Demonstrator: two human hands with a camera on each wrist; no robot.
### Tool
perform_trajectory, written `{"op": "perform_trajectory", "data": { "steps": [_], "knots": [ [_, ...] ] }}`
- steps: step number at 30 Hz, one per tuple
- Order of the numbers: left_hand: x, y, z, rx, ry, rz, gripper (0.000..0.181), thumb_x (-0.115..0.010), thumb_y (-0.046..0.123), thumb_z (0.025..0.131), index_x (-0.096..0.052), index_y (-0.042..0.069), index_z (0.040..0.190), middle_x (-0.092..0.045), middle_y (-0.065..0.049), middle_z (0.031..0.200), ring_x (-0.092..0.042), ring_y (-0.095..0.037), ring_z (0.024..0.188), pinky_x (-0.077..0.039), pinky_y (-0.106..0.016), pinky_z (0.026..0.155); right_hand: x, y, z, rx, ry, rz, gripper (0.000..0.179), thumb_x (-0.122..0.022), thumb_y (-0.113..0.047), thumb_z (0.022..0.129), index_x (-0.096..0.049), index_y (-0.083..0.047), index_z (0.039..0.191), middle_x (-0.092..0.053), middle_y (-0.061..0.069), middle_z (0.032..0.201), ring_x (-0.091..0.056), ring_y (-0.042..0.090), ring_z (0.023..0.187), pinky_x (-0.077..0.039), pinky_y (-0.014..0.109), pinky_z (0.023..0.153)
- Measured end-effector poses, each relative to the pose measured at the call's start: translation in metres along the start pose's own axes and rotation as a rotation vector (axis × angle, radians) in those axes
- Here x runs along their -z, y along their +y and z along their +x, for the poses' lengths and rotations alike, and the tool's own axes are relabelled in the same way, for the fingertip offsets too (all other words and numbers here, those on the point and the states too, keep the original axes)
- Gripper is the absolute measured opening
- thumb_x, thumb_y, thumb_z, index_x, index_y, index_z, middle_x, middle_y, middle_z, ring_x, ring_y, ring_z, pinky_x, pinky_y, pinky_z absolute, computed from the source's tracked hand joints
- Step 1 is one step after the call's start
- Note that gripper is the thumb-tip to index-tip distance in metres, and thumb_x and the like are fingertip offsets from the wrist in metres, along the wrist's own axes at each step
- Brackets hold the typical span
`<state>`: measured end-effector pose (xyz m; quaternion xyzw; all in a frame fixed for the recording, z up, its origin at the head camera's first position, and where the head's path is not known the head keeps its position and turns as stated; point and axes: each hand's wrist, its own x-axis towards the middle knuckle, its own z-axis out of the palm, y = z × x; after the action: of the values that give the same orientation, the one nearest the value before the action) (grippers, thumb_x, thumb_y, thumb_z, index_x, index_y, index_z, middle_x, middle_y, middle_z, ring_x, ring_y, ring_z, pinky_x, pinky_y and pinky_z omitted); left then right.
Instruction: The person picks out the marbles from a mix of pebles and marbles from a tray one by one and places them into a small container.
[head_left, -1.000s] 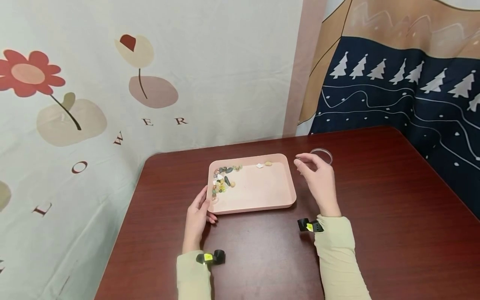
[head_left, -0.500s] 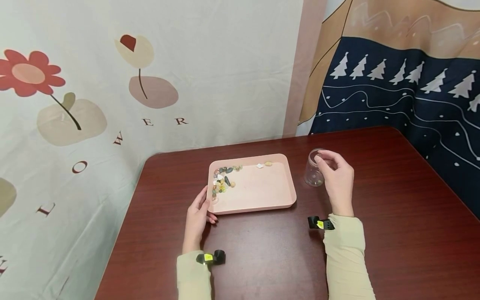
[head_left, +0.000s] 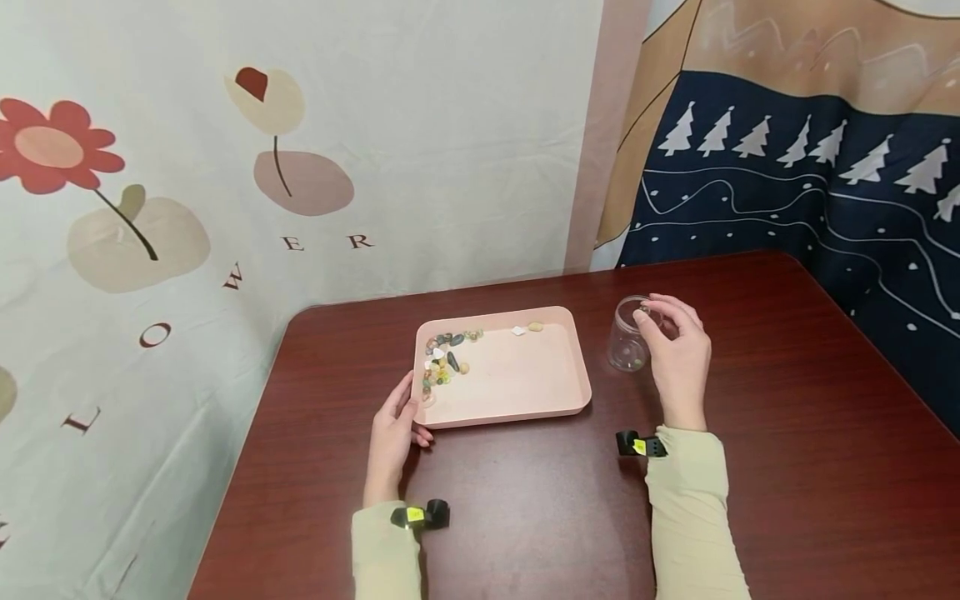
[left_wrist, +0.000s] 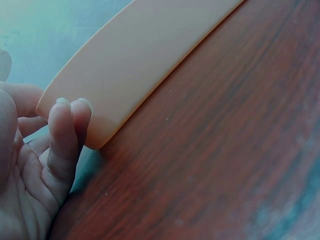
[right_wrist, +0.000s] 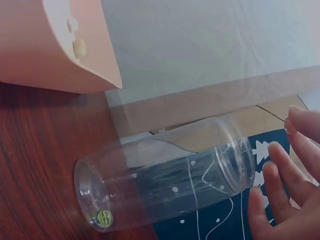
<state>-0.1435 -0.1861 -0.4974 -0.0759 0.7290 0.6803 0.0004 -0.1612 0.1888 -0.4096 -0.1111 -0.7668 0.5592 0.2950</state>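
My left hand (head_left: 392, 446) grips the near left corner of a shallow pink tray (head_left: 517, 408), fingers against its outer wall in the left wrist view. Small mixed pebbles and beads (head_left: 442, 377) lie bunched along the tray's left side. A white stone (head_left: 519, 331) and a tan stone (head_left: 536, 327) lie near its far edge. Right of the tray, a clear lidless jar (head_left: 622, 346) stands upright, with a green striped bead (right_wrist: 104, 218) at its bottom. At the jar's mouth, my right hand (head_left: 681, 367) pinches a small clear piece (right_wrist: 289, 126) between thumb and forefinger, partly hidden by the fingertips.
The dark red wooden table (head_left: 525, 508) carries the tray and jar. Behind it hangs a pale cloth (head_left: 465, 167) printed with flowers and letters. A navy cloth (head_left: 750, 200) with white trees hangs at the back right.
My right hand has moved right from beside the tray to the jar's mouth, uncovering the jar's body. The left hand has stayed on the tray corner.
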Motion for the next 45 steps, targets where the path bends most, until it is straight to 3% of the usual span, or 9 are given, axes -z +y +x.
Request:
{"op": "perform_trajectory", "data": {
  "steps": [7, 17, 25, 31, 45],
  "knots": [
    [0.002, 0.001, 0.000, 0.008, -0.002, 0.002, 0.041, -0.046, 0.021, 0.093, -0.043, 0.033, 0.131, -0.044, 0.009, 0.131, -0.054, -0.023, 0.045, -0.050, -0.034, 0.041, -0.005, 0.010, 0.004, -0.014, 0.007, -0.017, 0.029, -0.067, -0.033, 0.077, -0.069, -0.014, 0.099, -0.054, -0.010, 0.119, -0.042, 0.005, 0.110, -0.040, 0.037, 0.091],
    [-0.001, 0.019, -0.008, 0.049, -0.012, 0.001, 0.043, -0.044, 0.015, 0.093, -0.040, 0.024, 0.135, -0.041, 0.002, 0.134, -0.055, -0.025, 0.047, -0.051, -0.034, 0.043, -0.009, 0.022, 0.006, -0.058, -0.014, -0.008, 0.031, -0.067, -0.034, 0.077, -0.068, -0.013, 0.100, -0.052, -0.007, 0.122, -0.045, 0.008, 0.110, -0.040, 0.035, 0.093],
    [-0.002, 0.020, -0.008, 0.048, -0.010, 0.007, 0.042, -0.045, 0.018, 0.093, -0.041, 0.028, 0.134, -0.042, 0.006, 0.134, -0.055, -0.024, 0.047, -0.051, -0.033, 0.043, -0.009, 0.024, 0.009, -0.102, -0.025, 0.051, 0.032, -0.068, -0.031, 0.077, -0.068, -0.011, 0.102, -0.054, -0.007, 0.120, -0.046, 0.008, 0.110, -0.040, 0.028, 0.094],
    [-0.002, 0.024, -0.011, 0.038, -0.013, 0.010, 0.043, -0.045, 0.016, 0.093, -0.040, 0.024, 0.135, -0.042, 0.003, 0.134, -0.054, -0.025, 0.046, -0.051, -0.033, 0.043, -0.009, 0.023, 0.008, -0.142, -0.053, 0.099, 0.035, -0.067, -0.031, 0.078, -0.066, -0.009, 0.105, -0.054, -0.004, 0.121, -0.047, 0.010, 0.111, -0.038, 0.029, 0.097],
    [-0.004, 0.023, -0.009, 0.036, -0.013, 0.011, 0.043, -0.044, 0.015, 0.093, -0.040, 0.024, 0.135, -0.042, 0.002, 0.134, -0.055, -0.026, 0.047, -0.051, -0.032, 0.043, -0.008, 0.028, 0.008, -0.161, -0.059, 0.111, 0.032, -0.066, -0.030, 0.079, -0.066, -0.011, 0.105, -0.055, -0.006, 0.118, -0.048, 0.010, 0.109, -0.041, 0.026, 0.091]
  ]
}}
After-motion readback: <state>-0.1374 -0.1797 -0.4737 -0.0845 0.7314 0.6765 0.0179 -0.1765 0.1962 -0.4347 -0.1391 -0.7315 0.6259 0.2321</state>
